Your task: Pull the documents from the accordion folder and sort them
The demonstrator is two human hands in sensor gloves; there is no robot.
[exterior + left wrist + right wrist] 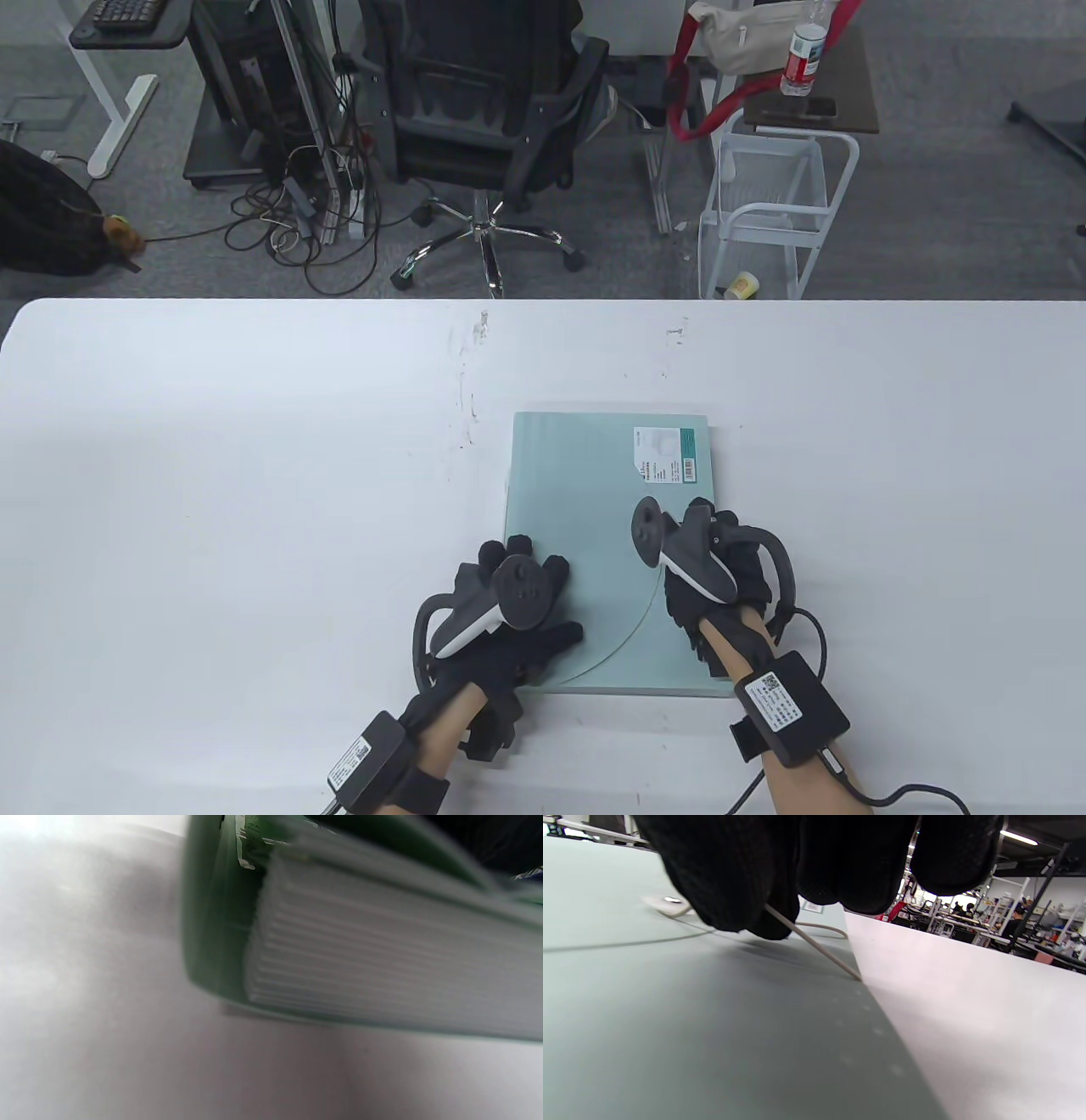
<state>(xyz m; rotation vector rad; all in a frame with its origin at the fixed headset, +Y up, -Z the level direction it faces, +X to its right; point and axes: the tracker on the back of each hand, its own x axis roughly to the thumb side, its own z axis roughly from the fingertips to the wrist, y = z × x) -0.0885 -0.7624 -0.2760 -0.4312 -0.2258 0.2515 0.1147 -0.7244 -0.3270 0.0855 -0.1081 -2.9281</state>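
White worktop (254, 475) carries the pale-green accordion folder (594, 509), lying flat and closed. To open it well, the left hand (509, 607), fingers spread on the folder's near-left corner, should pin it while the right hand (721, 569) frees the elastic cord (814, 942). Its fingers (729, 878) curl over that cord; the actual grip is hidden, the documents unseen.

The folder (594, 518) lies flat on the table (212, 475), a little to 3 o'clock of the middle and near the 6 o'clock edge. A label (664, 456) sits on the folder at its 1 o'clock corner. The left hand (501, 611) rests on the folder's 7 o'clock corner, the right hand (721, 569) on its 4 o'clock edge. A cord (814, 942) runs from under the right fingers (725, 870) to that edge. Beyond the table, at 12 o'clock, stands a chair (484, 110); a cart (776, 212) stands at 1 o'clock.
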